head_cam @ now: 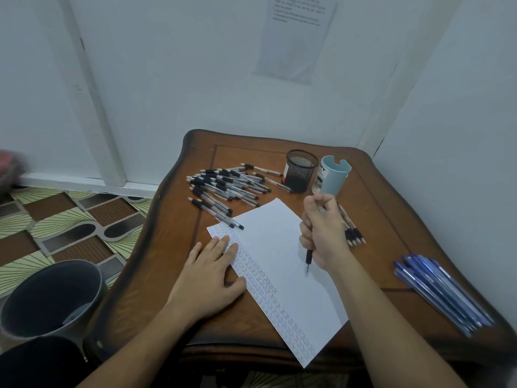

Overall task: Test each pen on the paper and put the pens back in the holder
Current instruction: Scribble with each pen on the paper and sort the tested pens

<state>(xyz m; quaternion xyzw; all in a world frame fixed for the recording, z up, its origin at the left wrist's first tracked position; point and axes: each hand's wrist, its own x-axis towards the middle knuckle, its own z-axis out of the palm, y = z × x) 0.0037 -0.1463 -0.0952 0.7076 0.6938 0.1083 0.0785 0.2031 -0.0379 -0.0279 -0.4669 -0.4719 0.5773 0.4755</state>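
Both forearms come in over the near edge of the table [377, 197].

Left hand [208, 278]: fingers straight and flat, pressing on the left margin of the paper [279, 242]. It grips nothing.

Right hand [324, 231]: fist curled round one black pen [308, 260]. Only the grip section and tip show below the hand.

Key relation, as I read it from my station: the pen's long axis runs steeply, tip down and toward me, over the bare middle of the paper, right of the rows of marks. I cannot tell whether the tip touches the sheet or sits just above it.

Black mesh holder [301, 170] stands at the far side of the table, beyond the right hand and slightly left of it. A light blue cup [333, 175] is just beside it on the right. I see no pens standing in either, and cannot tell which one is meant.

Judgement: the right hand is the nearer one for the return. The pen would travel away from me, past the paper's far corner.

Pile of black pens [223, 186] lies beyond the paper's far-left edge. A few more pens [353, 233] lie just right of the right hand.
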